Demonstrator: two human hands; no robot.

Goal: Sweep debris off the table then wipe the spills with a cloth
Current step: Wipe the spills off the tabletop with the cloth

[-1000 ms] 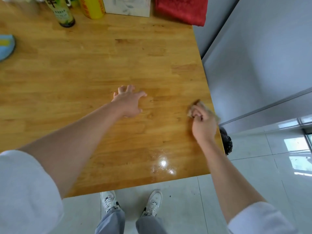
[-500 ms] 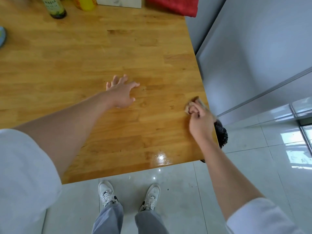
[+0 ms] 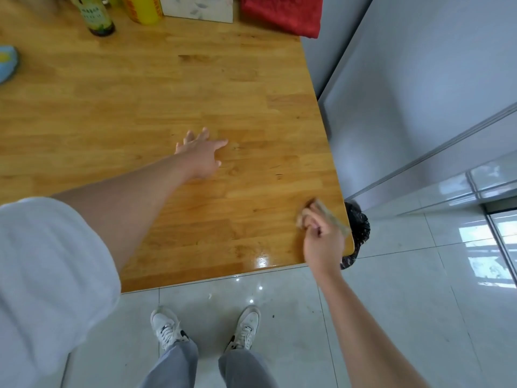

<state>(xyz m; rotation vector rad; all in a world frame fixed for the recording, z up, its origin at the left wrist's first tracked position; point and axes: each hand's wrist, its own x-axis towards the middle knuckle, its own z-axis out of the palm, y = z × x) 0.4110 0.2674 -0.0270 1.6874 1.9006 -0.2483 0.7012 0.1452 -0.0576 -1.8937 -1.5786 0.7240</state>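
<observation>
Wooden table (image 3: 140,107) filling most of the view, glossy near its front right corner. Left hand (image 3: 200,155) flat on the tabletop near the middle, fingers spread, palm down, gripping nothing, arm stretched forward from a white sleeve (image 3: 47,275). Right hand (image 3: 321,239) clenched around a small tan brush (image 3: 331,215) at the table's right edge, pressed against the surface, wrist bent. Black bin bag (image 3: 359,225) just beyond that edge, below it. Red cloth (image 3: 279,11) lying at the far corner, well apart from both hands.
</observation>
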